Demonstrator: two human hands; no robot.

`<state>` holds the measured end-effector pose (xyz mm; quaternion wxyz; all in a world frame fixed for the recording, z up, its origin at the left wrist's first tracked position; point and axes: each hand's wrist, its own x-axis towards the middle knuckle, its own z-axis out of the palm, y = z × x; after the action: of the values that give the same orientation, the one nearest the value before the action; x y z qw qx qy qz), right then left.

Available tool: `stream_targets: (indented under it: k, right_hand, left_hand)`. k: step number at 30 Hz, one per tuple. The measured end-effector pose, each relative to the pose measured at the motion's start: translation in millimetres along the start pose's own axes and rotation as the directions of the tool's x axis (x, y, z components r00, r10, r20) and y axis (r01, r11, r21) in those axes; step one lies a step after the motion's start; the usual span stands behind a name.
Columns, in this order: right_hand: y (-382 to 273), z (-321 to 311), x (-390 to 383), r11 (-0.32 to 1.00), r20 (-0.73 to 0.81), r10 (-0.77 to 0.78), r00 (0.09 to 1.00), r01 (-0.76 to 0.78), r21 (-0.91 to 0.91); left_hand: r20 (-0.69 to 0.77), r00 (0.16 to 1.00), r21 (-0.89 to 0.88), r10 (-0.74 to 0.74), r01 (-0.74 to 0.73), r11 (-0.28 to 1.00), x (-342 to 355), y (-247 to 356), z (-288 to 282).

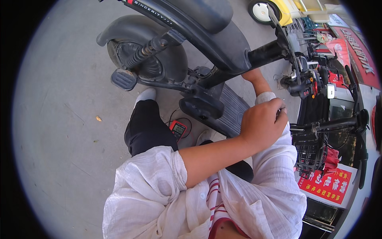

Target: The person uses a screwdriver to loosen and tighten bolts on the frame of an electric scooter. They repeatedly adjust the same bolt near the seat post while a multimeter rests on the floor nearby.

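Apparently adjusting right sleeve point(274, 153) with left hand point(263, 121), curling there, maybe pinching it, not telling surely. Reaching right hand point(251, 75) behind scooter point(217, 55), directly ahead, concealing that grip, so not telling. Probably needing left hand free next.

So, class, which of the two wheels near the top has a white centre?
The wheel on the yellow vehicle; the wheel of the black scooter has a dark centre.
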<state>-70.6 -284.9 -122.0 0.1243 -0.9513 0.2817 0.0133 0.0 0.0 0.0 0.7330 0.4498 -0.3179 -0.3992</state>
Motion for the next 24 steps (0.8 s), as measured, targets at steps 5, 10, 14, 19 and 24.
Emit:
stream_targets:
  k: [5,10,14,19,24]
  right_hand:
    - [-3.2,12.8,1.4,0.966,-0.121,0.131,0.984,-0.154,-0.209]
    - [7.2,11.7,0.4,0.997,-0.117,-0.08,0.99,0.079,-0.006]
    - [5.0,5.0,-0.3,0.994,-0.115,-0.111,0.987,0.113,0.007]
    - [-14.6,7.6,-4.6,0.987,-0.19,0.031,0.981,-0.06,-0.148]
    - [-3.2,2.9,-3.2,0.991,-0.113,-0.111,0.987,0.119,0.068]
  left_hand:
    - [-0.019,1.0,0.004,0.016,-0.016,1.0,-0.3,-2.4,-1.7]
    - [-0.005,1.0,0.001,0.005,-0.005,1.0,-0.9,-1.7,0.0]
    - [-0.005,1.0,0.007,0.002,-0.002,1.0,-0.9,-2.3,0.6]
    - [-0.014,1.0,0.0,-0.001,0.001,1.0,-0.6,-2.7,-0.1]
    - [-0.002,1.0,-0.021,-0.001,0.001,1.0,-1.9,-1.9,2.3]
